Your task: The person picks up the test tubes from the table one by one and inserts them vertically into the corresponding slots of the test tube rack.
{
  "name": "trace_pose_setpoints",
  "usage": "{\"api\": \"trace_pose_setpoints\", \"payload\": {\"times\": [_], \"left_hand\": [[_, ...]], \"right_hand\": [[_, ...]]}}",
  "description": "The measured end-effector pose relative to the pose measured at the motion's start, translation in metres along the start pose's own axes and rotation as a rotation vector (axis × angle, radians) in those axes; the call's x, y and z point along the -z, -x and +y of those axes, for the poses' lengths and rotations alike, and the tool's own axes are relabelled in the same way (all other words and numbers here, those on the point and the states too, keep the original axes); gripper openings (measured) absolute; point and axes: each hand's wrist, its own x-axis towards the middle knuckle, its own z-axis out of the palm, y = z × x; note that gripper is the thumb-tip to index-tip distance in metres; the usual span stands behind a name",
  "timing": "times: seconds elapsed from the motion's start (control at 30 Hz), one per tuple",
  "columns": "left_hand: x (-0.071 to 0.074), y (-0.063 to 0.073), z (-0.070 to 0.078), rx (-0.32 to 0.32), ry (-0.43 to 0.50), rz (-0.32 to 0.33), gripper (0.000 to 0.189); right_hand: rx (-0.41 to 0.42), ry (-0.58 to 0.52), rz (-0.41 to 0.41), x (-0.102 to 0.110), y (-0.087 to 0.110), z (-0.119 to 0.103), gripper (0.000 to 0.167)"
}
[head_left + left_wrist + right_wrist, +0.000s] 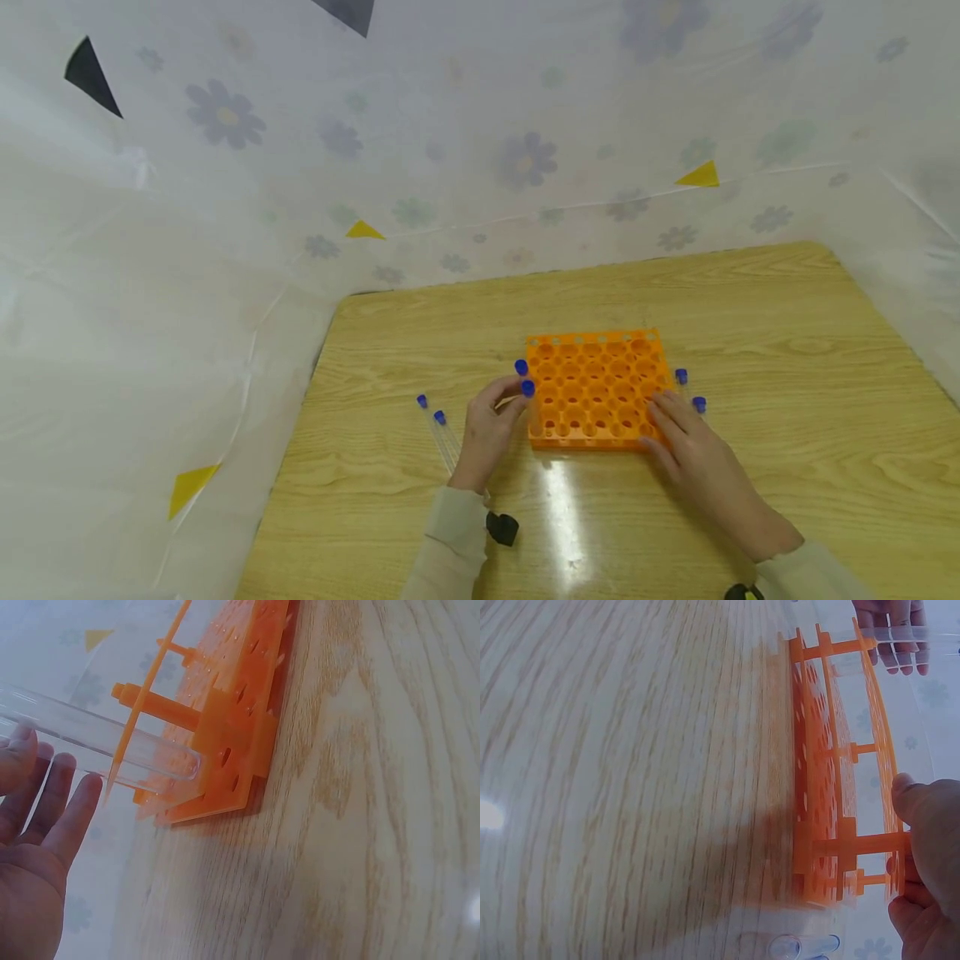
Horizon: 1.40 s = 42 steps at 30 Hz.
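Observation:
An orange test tube rack (596, 383) stands on the table, with rows of round holes in its top plate. At its left side are two clear test tubes with blue caps, a front cap (528, 388) and a rear cap (521, 367). My left hand (489, 423) pinches the front tube between thumb and fingers. In the left wrist view this test tube (82, 727) passes through the top plate, its rounded end low in the rack. My right hand (697, 454) grips the rack's right end, thumb and fingers around the top plate in the right wrist view.
Two more blue-capped tubes (437, 429) lie on the wooden table (420, 333) left of my left hand. Another pair, with a blue cap (700, 404) showing, lies just right of the rack. A flowered white sheet (465, 150) hangs around the table.

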Motion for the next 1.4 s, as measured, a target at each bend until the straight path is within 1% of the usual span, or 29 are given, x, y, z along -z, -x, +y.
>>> {"api": "trace_pose_setpoints", "payload": {"times": [0.17, 0.47, 0.6, 0.73, 0.83, 0.93, 1.03, 1.2, 1.3, 1.4], "left_hand": [[0.001, 0.001, 0.0, -0.043, -0.009, -0.005, 0.028], [0.002, 0.002, 0.0, -0.067, 0.02, -0.02, 0.03], [0.004, 0.003, 0.001, -0.06, 0.027, -0.018, 0.03], [0.007, 0.004, 0.0, -0.034, 0.031, -0.013, 0.028], [0.011, 0.005, -0.001, -0.011, 0.032, 0.002, 0.029], [0.016, 0.006, -0.003, -0.007, 0.012, 0.026, 0.03], [0.022, 0.007, -0.004, -0.013, -0.06, 0.068, 0.028], [0.032, 0.009, -0.003, -0.022, -0.208, 0.176, 0.024], [0.037, 0.01, -0.002, -0.018, -0.265, 0.237, 0.023], [0.043, 0.012, -0.001, 0.012, -0.297, 0.284, 0.021]], "right_hand": [[0.006, 0.005, 0.003, 0.0, 0.0, 0.001, 0.05], [0.0, 0.007, -0.001, -0.001, 0.001, 0.002, 0.049], [-0.009, 0.009, -0.009, -0.001, 0.002, 0.002, 0.051], [-0.014, 0.004, -0.022, -0.001, 0.001, 0.002, 0.05], [-0.017, -0.002, -0.029, -0.001, 0.0, 0.002, 0.048], [-0.018, -0.003, -0.03, 0.0, 0.0, 0.001, 0.048], [-0.02, -0.002, -0.034, 0.0, 0.0, 0.001, 0.048], [-0.013, 0.0, -0.03, 0.0, 0.0, 0.001, 0.047], [0.005, 0.001, -0.009, -0.001, 0.001, 0.002, 0.047], [0.022, 0.001, 0.012, -0.002, 0.002, 0.003, 0.049]]}}
